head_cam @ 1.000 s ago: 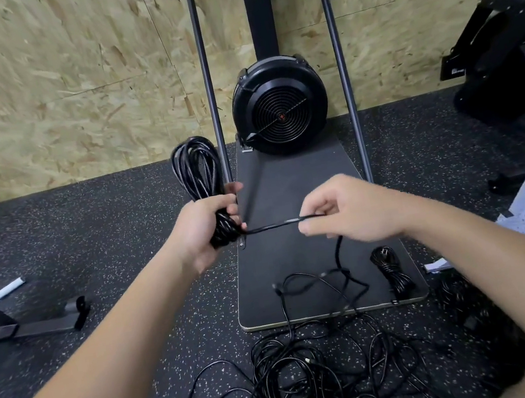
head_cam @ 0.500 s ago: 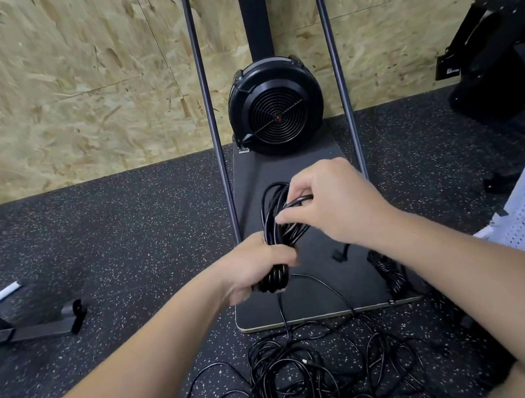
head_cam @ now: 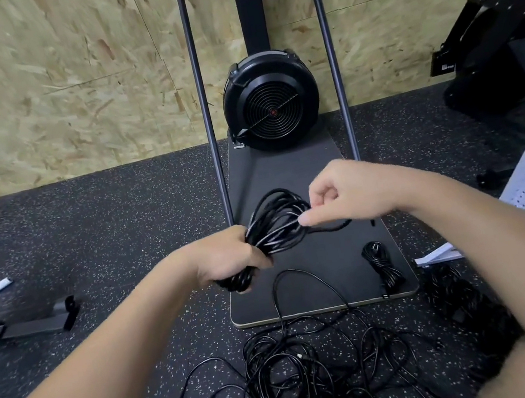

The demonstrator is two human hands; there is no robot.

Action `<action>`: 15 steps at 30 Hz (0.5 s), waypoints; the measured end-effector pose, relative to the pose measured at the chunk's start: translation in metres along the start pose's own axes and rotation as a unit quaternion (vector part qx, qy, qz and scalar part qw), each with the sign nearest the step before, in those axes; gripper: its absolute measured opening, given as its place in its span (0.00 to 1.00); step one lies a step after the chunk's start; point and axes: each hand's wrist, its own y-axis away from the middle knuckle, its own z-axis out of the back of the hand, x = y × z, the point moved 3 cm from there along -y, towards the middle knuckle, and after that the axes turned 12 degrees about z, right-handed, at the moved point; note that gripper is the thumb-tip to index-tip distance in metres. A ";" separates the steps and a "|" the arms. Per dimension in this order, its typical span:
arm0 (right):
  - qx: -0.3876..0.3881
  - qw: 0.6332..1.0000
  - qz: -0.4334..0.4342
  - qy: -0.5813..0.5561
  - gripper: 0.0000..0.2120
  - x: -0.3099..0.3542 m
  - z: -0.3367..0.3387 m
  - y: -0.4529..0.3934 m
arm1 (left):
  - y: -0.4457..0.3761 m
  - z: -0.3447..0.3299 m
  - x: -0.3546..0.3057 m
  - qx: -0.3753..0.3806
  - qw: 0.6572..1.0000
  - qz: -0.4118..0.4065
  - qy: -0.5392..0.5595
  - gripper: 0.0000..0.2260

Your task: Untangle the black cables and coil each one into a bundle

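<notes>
A: Item one, location and bearing?

B: Glossy black coiled cable bundle [head_cam: 274,228], held above the dark flat platform board [head_cam: 323,279]. Long axis runs from lower-left, inside the left hand [head_cam: 230,261], up and away to the right. Left hand fisted round the bundle's lower neck. Right hand [head_cam: 344,195] just beside the loops' right edge, fingers curled, forefinger and thumb pinching the free black tail end [head_cam: 328,226], which lies across toward the right.

A: Nearer hand for the wrap?

B: Right; the tail crosses the coil's axis, so it likely winds round the neck next.

A: Remaining stock?

B: Loose black cable tangle [head_cam: 304,376] on the speckled rubber floor [head_cam: 88,248], near the platform's front edge; small finished black bundle [head_cam: 382,267] on the board.

A: Change from half a second ago?

B: The right hand has drawn rightward off the loops; the coil has fanned out wider.
</notes>
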 end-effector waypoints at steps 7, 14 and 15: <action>0.137 0.974 -0.011 -0.180 0.13 0.010 -0.033 0.003 | -0.018 0.035 0.039 -0.117 0.991 0.046 -0.044 0.05; -0.104 0.982 0.100 -0.121 0.12 0.022 -0.008 -0.011 | -0.009 0.003 0.027 -0.081 0.973 0.023 -0.217 0.11; -0.122 0.981 0.105 -0.110 0.13 0.021 -0.010 -0.012 | -0.005 -0.006 0.021 -0.085 0.963 0.013 -0.257 0.11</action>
